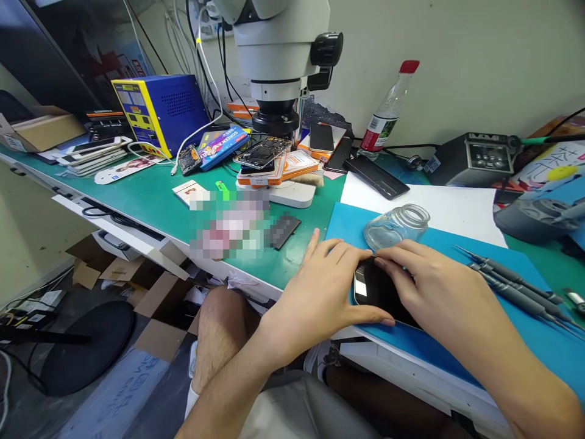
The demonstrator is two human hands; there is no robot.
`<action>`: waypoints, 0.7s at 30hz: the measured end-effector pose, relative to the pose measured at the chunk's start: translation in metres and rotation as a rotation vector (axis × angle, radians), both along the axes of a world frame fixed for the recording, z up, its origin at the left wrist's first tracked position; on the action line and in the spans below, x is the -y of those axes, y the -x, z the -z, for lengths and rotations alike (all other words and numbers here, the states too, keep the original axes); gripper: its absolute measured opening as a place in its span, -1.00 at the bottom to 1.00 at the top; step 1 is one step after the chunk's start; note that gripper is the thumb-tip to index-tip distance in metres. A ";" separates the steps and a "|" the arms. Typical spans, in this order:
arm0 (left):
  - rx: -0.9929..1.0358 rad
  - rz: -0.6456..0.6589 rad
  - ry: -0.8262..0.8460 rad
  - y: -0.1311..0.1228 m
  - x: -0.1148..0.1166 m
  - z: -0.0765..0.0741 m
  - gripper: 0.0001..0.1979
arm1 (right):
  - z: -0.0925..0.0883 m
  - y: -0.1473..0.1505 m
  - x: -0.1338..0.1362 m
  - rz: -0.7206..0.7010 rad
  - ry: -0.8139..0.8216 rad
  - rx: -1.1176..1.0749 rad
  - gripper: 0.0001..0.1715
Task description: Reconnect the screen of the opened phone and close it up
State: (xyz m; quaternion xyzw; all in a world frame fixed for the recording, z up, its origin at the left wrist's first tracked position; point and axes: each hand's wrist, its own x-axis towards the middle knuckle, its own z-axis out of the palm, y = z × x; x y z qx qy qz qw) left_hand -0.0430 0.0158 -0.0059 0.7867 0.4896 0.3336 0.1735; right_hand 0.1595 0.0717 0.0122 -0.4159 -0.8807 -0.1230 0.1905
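Head camera: we saw the left hand (pixel 320 283) spread around one end of a phone (pixel 386 296), holding it lightly between thumb and fingers. The phone lay on a blue mat (pixel 342 224) near the front edge of the table (pixel 315 213); a hard push towards us could have slid it off. An open glass jar (pixel 388 230) stood just beyond, where a knuckle might knock it. The right hand (pixel 427 274) pinched at the phone's far edge; whether it held anything, we couldn't tell. Pointed tools (pixel 521 295) lay rightmost, within the forearm's sweep.
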 end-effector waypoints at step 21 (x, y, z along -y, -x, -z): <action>-0.042 -0.011 -0.003 0.002 0.000 0.000 -0.32 | 0.000 -0.001 0.001 -0.066 -0.151 0.033 -0.57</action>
